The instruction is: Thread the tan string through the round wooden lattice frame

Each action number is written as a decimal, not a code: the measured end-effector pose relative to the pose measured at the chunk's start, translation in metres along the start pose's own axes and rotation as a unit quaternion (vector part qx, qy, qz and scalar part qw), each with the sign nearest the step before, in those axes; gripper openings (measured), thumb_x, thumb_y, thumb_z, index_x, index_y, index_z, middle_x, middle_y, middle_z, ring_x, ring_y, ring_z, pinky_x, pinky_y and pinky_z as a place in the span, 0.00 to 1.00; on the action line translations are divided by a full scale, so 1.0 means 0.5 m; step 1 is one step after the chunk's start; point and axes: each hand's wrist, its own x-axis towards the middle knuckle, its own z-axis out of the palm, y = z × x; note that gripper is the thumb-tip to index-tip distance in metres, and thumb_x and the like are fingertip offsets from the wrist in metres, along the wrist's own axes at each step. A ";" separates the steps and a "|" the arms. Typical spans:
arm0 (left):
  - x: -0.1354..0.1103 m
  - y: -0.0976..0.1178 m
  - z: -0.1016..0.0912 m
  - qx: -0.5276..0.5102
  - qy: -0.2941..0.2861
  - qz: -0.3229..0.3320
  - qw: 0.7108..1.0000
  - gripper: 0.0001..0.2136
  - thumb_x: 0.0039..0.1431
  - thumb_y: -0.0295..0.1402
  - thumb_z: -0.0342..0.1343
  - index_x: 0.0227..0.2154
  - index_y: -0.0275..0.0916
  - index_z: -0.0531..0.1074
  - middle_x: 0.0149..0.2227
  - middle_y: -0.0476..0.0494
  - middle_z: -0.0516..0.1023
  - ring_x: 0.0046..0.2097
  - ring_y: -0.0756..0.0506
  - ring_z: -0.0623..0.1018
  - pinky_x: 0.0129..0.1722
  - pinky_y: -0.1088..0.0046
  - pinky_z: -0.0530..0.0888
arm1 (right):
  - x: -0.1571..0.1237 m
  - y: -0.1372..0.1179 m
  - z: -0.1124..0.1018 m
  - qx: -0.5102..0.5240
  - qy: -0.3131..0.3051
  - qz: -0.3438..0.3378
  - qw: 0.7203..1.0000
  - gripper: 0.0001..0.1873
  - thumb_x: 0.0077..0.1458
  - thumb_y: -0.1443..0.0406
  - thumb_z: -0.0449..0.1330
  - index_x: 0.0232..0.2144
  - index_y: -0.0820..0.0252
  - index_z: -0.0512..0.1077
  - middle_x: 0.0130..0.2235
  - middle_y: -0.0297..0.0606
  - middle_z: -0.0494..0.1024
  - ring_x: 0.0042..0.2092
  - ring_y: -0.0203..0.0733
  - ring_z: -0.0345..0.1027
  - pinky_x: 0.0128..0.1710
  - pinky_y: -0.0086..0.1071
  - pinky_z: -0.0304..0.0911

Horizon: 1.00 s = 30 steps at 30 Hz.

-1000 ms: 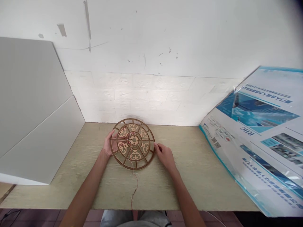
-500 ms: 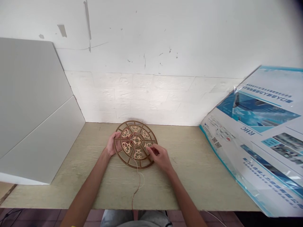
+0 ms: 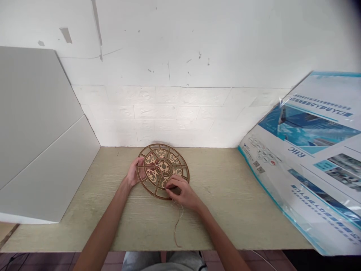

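Resting on the wooden table, the round cut-out wooden wheel was held by 2 hands: the left hand had fingers spread open on its rim, and the right hand had fingers curled tight over its lower edge.

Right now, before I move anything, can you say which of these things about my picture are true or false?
1. The left hand touches the edge of a round wooden fretwork disc. True.
2. The disc stands upright against the wall. False: it lies on the table.
3. A thin thread trails from the disc across the table. True.
4. The right hand holds scissors. False: no scissors show; the hand lies over the lower part of the disc.
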 end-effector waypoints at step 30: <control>-0.007 0.001 0.010 0.015 0.007 0.002 1.000 0.11 0.57 0.33 0.52 0.35 0.33 0.76 0.37 0.37 0.80 0.38 0.42 0.79 0.42 0.67 0.72 | -0.004 0.057 -0.036 0.057 0.056 0.204 0.976 0.21 0.55 0.49 0.56 0.29 0.61 0.74 0.24 0.34 0.71 0.26 0.35 0.60 0.24 0.28 0.54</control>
